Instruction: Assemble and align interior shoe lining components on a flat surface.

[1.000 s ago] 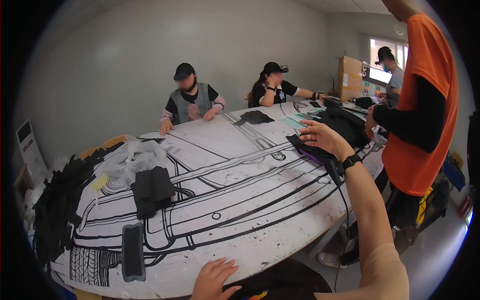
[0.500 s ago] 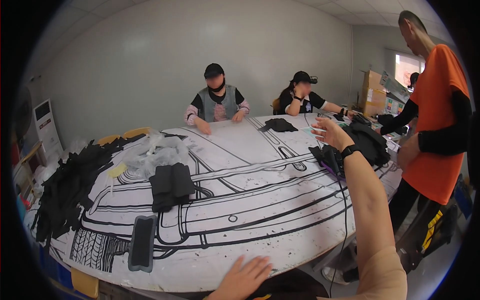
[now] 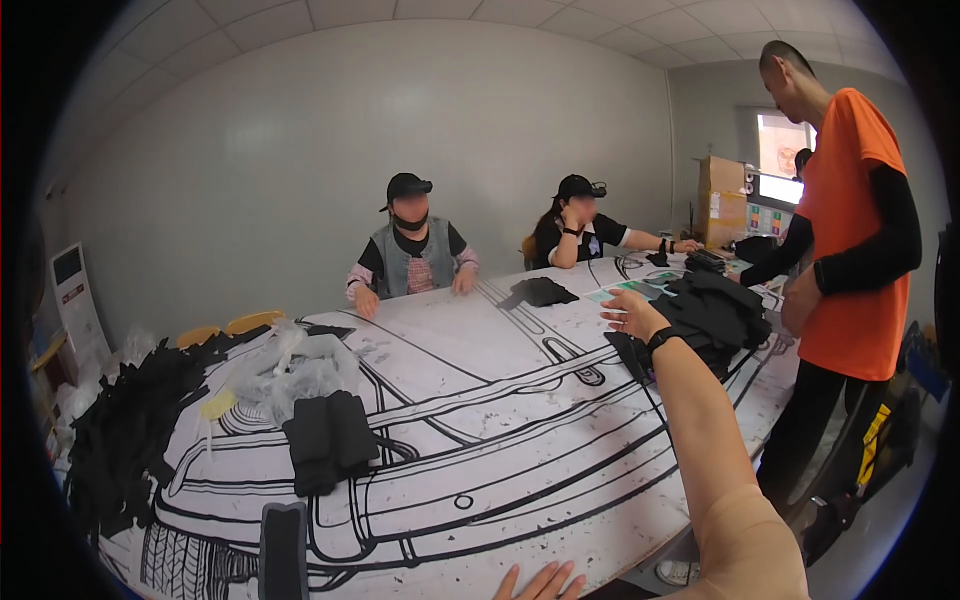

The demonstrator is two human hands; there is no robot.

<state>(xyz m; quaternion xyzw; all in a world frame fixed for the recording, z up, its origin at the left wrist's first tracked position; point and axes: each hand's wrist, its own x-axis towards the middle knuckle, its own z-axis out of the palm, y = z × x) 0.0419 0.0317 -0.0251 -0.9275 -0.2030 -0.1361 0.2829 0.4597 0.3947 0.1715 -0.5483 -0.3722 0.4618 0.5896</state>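
My right arm reaches out over the table (image 3: 430,545), and my right hand (image 3: 632,314) is open with its fingers apart and nothing in it. It hovers beside a heap of black cloth-like pieces (image 3: 715,310) at the right. Under the wrist lies a dark pointed piece (image 3: 626,352), partly covered by my forearm. At the near edge only the fingers of my left hand (image 3: 540,582) show; they are spread on the tabletop, holding nothing. Left of them is a dark grey-edged pad (image 3: 284,550), with a folded black stack (image 3: 330,440) beyond it.
Clear plastic bags (image 3: 300,370) and a long pile of black strips (image 3: 135,430) cover the left side. A small black pile (image 3: 543,291) lies farther back. Two people sit opposite; a person in an orange shirt (image 3: 855,240) stands at the right edge. Cardboard boxes (image 3: 722,200) stand behind.
My view has tilted upward, so the left hand and pad sit lower in the picture. My right hand remains outstretched, shifted slightly left in view. The dark device near its wrist is now mostly hidden.
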